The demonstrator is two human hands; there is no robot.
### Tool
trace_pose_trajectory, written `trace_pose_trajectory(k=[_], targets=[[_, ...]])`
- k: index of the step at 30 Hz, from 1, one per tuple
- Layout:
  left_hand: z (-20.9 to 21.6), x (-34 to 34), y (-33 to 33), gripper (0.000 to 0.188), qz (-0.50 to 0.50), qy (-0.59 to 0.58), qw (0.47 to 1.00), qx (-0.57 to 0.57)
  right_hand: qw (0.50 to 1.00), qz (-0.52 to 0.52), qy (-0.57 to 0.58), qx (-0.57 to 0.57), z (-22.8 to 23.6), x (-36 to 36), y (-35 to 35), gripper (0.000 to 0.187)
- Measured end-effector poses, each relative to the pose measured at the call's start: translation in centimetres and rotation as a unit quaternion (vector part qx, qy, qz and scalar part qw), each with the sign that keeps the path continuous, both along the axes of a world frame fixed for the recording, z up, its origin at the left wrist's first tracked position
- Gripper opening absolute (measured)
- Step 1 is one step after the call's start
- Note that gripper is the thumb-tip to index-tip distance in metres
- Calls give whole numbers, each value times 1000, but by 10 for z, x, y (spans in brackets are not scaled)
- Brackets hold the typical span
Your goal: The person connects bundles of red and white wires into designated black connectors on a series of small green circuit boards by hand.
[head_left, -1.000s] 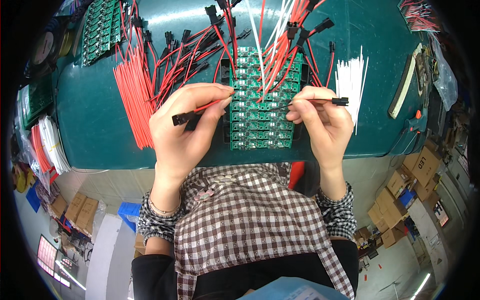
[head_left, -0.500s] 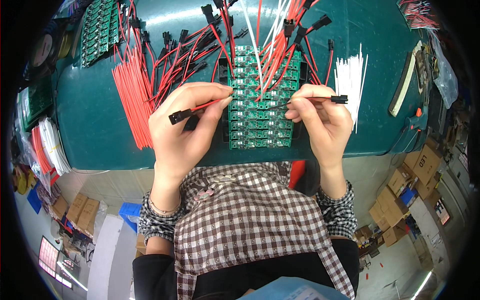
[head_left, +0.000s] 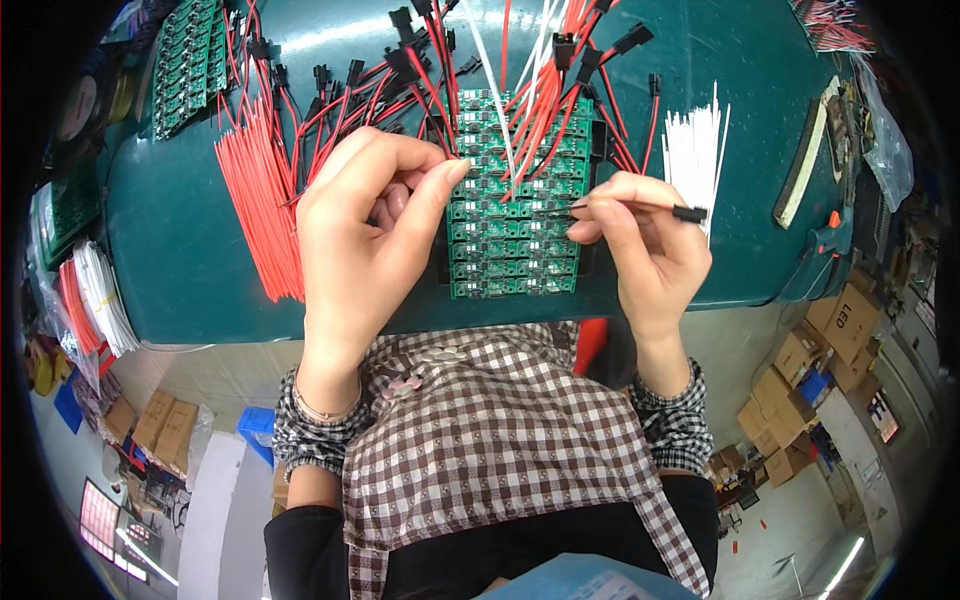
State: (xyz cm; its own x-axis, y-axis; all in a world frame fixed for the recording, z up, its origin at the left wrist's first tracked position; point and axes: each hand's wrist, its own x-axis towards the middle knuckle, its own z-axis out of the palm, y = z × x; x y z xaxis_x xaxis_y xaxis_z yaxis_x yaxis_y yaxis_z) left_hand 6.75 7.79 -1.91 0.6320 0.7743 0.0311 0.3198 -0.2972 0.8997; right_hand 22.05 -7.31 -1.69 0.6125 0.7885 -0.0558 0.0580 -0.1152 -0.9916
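My left hand [head_left: 375, 220] pinches thumb and forefinger together at the left edge of a green circuit-board panel [head_left: 512, 247]. A red-and-black wire lead [head_left: 438, 118] comes down to those fingertips, where its lower end is hidden. My right hand [head_left: 645, 225] is closed on another lead with a black plug [head_left: 690, 214]. The plug sticks out to the right over the knuckles. From the fingertips the lead's dark wire end [head_left: 562, 211] points left over the panel, on its right column; whether it touches cannot be told. A bunch of red wires [head_left: 545, 110] stands over the panel's upper part.
Cut red wires [head_left: 258, 205] lie left of my left hand, white wires [head_left: 693, 145] beyond my right. Several black-plugged leads [head_left: 335, 110] spread behind. Another green board panel [head_left: 192, 65] rests far left. A hot-glue gun [head_left: 830, 240] lies at the right table edge.
The black plug that hung beside my left palm no longer shows there; a lead now stands above those fingertips. My left hand moved slightly up. The right-hand lead tilted, its plug dropping a little.
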Motion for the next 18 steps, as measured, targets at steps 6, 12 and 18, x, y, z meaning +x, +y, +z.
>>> trace_pose_trajectory(k=[6,12,18], targets=[[3,-3,-4,15,20,11,1000,-22,991,19,-130,26,-7,-1,-1,14],[5,-10,-5,17,28,29,998,-44,993,12,-115,8,-5,-2,1,15],[6,-15,-9,17,36,42,996,-72,988,24,-152,-1,-3,0,1,16]])
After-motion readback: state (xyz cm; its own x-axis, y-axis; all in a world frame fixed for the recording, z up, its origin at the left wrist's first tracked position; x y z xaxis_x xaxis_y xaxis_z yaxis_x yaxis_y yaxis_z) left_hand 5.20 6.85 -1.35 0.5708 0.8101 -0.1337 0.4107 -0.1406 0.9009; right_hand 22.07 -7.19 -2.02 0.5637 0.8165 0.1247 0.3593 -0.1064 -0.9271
